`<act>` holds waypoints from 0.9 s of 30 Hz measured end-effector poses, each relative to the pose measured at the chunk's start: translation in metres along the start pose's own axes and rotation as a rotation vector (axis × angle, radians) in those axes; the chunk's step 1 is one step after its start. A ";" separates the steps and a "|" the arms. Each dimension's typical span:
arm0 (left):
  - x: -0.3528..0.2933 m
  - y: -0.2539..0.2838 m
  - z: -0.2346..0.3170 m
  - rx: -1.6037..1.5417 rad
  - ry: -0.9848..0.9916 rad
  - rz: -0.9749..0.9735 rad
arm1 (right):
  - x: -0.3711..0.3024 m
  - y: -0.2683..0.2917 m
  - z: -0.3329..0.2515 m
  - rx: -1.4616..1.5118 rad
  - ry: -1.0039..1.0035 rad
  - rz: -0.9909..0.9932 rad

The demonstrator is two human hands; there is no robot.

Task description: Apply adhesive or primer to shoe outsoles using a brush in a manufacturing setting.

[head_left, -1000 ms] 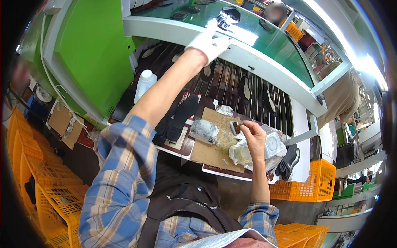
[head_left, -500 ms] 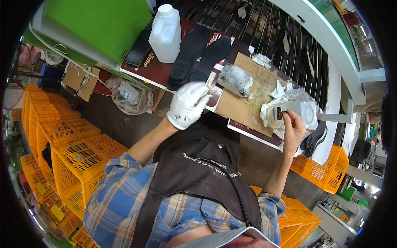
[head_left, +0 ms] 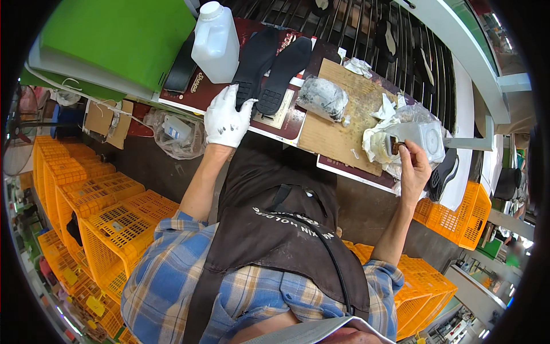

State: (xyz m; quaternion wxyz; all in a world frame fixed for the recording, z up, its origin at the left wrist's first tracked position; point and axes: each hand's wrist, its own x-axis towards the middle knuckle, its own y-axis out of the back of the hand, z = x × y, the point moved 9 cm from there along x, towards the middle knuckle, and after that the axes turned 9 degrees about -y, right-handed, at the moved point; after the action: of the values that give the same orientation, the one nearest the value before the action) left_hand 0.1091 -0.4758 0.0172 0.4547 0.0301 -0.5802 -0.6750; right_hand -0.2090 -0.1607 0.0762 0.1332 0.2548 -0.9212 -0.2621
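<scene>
My left hand point(head_left: 228, 118), in a white glove with dark smudges, has its thumb and fingers around the heel end of a black shoe sole point(head_left: 256, 54). The glove hides part of that heel. A second black shoe sole point(head_left: 289, 69) lies just to its right. My bare right hand point(head_left: 415, 166) pinches a small dark brown piece point(head_left: 396, 148) at the mouth of a cloth-wrapped pot point(head_left: 375, 144); its kind is not clear. Behind this pot sits a translucent plastic container point(head_left: 423, 142).
A white plastic jug point(head_left: 216, 49) stands beyond my left hand. A plastic-wrapped bundle point(head_left: 322, 98) rests on stained cardboard point(head_left: 338, 135). Metal rollers point(head_left: 366, 34) run behind the table. Orange crates point(head_left: 123, 221) stack at the left, with another crate point(head_left: 458, 215) at the right.
My left hand has moved left and come onto the heel of the left sole. My right hand stays at the pot with the brown piece, which now sits slightly farther out of the mouth.
</scene>
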 end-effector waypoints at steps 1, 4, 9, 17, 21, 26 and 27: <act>-0.001 -0.002 -0.002 -0.018 0.032 -0.010 | 0.000 0.001 0.000 -0.001 0.001 0.004; -0.004 0.002 -0.024 -0.179 0.293 0.070 | -0.001 0.006 -0.003 0.019 0.022 0.045; 0.030 0.037 -0.043 -0.199 0.331 0.460 | 0.000 0.003 -0.005 0.012 0.020 0.049; 0.068 0.020 -0.075 -0.325 0.315 0.477 | -0.001 -0.002 -0.013 -0.003 0.078 0.038; 0.067 0.023 -0.104 -0.213 0.298 0.398 | -0.001 0.006 -0.011 -0.023 0.063 0.058; 0.070 0.026 -0.119 -0.296 0.268 0.417 | -0.002 0.013 -0.011 -0.058 0.074 0.118; 0.069 0.027 -0.121 -0.227 0.303 0.410 | -0.003 0.013 -0.012 -0.055 0.085 0.137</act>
State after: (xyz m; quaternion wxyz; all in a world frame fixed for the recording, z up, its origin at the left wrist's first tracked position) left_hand 0.1527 -0.6097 0.0334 0.6637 -0.0385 -0.4201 -0.6177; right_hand -0.2075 -0.1544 0.0929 0.1968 0.1985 -0.9224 -0.2667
